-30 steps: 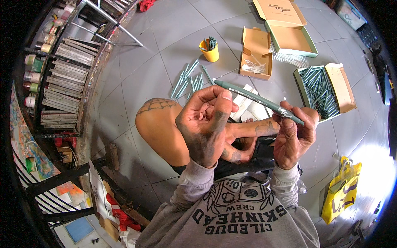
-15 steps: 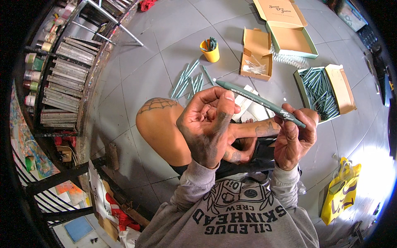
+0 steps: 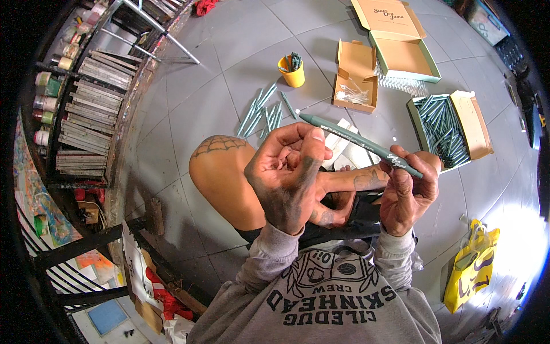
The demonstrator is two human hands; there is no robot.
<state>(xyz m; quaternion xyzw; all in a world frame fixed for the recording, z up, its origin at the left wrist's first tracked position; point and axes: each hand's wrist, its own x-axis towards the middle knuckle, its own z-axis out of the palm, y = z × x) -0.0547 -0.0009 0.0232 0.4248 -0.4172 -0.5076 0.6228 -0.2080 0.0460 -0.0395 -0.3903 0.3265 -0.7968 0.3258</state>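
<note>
A dark green pen (image 3: 355, 138) with white print slants across in front of me, its right end lower. My left hand (image 3: 286, 183) has thumb and fingers closed at the pen's upper left end. My right hand (image 3: 408, 192) pinches the lower right end between thumb and fingers. Behind the pen, white pieces like tissue or cloth (image 3: 361, 155) are partly hidden. Several similar pens (image 3: 256, 112) lie loose on the floor beyond my left hand. A box (image 3: 421, 125) packed with such pens stands open beyond my right hand.
On the grey tiled floor (image 3: 229, 51) stand a yellow cup (image 3: 293, 77) with pens, a small cardboard box (image 3: 366, 105) with thin white sticks, and a larger open box (image 3: 401, 54). A yellow bag (image 3: 472, 266) lies at right. A rack (image 3: 94, 123) of frames and jars lines the left.
The pen has turned slightly about its length, so its print sits a little differently. Both hands keep nearly the same place and grip.
</note>
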